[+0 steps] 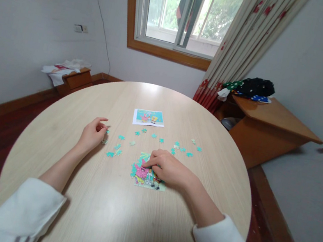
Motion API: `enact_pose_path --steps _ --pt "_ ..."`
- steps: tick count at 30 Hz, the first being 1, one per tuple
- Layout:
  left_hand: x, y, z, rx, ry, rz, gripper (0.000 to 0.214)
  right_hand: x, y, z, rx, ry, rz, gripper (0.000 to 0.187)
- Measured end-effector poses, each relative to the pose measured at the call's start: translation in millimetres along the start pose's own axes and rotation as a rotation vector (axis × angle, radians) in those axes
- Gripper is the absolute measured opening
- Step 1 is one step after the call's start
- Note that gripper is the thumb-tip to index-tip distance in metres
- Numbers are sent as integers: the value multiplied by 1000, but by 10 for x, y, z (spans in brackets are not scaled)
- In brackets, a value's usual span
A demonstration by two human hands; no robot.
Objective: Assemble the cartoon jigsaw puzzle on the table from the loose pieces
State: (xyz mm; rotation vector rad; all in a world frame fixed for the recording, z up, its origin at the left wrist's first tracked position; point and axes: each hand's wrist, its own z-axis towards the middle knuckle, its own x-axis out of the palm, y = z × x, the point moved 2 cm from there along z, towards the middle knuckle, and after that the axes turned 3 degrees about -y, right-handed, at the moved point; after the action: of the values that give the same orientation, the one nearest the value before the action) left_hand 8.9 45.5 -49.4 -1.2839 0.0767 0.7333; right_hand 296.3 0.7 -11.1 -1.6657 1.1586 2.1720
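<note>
A partly assembled jigsaw puzzle [140, 179] lies on the table in front of me, showing a pink figure and green-blue background. My right hand [168, 167] rests over its upper right part and hides some of it. The index finger reaches out and touches the pink figure; the thumb is apart from it and the other fingers are bent. To the left, my left hand [93, 132] lies on its side on the table, fingers loosely curled and index finger stretched out. Loose puzzle pieces [105, 142] lie right beside its fingertips, partly hidden.
Several loose turquoise pieces [121, 137] are scattered beyond the puzzle, with another group [183, 150] on the right. A reference picture [149, 118] lies farther back on the round table [94, 217]. Beyond stand a wooden desk [277, 116] with cloths and a window.
</note>
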Motion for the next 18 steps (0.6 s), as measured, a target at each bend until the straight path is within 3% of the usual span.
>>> enact_pose_path --steps 18 --pt "2 -54 -17 -27 2 1 36 -56 -66 -34 -2 16 9 40"
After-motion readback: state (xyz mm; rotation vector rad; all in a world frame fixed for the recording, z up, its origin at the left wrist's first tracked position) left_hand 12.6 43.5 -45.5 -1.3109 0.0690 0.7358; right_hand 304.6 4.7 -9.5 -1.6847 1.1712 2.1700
